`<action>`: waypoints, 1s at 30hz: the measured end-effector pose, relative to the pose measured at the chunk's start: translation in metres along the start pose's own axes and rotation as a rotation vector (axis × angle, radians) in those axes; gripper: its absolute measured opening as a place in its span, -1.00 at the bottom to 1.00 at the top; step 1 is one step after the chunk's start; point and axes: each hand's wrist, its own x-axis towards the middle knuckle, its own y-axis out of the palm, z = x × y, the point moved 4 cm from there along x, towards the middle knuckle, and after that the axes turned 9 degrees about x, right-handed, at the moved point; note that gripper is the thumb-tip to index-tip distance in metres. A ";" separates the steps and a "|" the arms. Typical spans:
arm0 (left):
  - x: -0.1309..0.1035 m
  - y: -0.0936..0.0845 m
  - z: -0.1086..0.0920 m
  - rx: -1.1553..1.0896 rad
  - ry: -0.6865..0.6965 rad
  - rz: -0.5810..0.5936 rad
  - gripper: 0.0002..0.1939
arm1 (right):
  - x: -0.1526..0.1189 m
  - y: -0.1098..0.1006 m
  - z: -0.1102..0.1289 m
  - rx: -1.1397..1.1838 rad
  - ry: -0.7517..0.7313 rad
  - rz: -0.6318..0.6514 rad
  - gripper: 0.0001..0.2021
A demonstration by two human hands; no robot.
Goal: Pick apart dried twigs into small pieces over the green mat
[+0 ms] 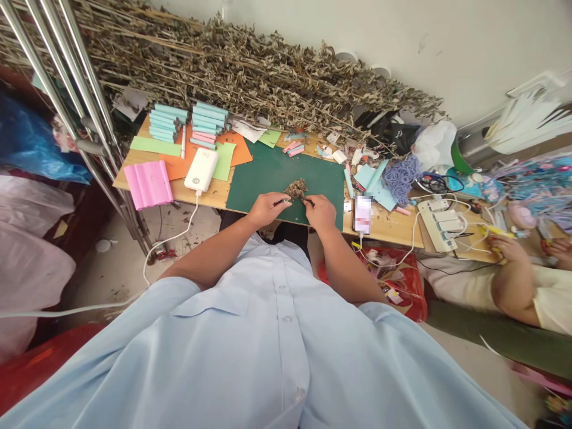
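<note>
My left hand [269, 208] rests at the front part of the green mat [254, 173], its fingers pinched together on something small that I cannot make out. My right hand [320, 211] is closed in the same way on the other side, and what it holds is too small to tell. Between and just beyond the fingertips lies a small heap of dried plant bits [295, 189]. Small pink and blue rolls [294, 149] lie at the mat's far edge.
Dried stalks [268, 71] line the wall side. Leftward are stacked blue rolls [167, 122], a white power bank [201, 170] and pink paper [148, 184]. Rightward are a phone [362, 214], purple yarn [401, 179] and a power strip [437, 226]. Another person's hands work at far right.
</note>
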 end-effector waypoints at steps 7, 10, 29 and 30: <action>0.000 0.000 0.001 -0.004 0.000 -0.005 -0.74 | 0.005 0.003 -0.001 -0.029 -0.057 0.013 -0.79; 0.000 0.001 0.001 -0.007 0.001 -0.004 -0.74 | 0.008 -0.002 0.001 -0.074 -0.084 -0.026 -0.77; -0.001 0.002 0.004 -0.002 0.003 -0.008 -0.76 | 0.017 -0.010 -0.016 -0.030 0.012 0.144 -0.60; -0.001 0.002 0.004 -0.002 0.000 -0.008 -0.76 | 0.017 -0.011 -0.019 0.019 0.027 0.155 -0.57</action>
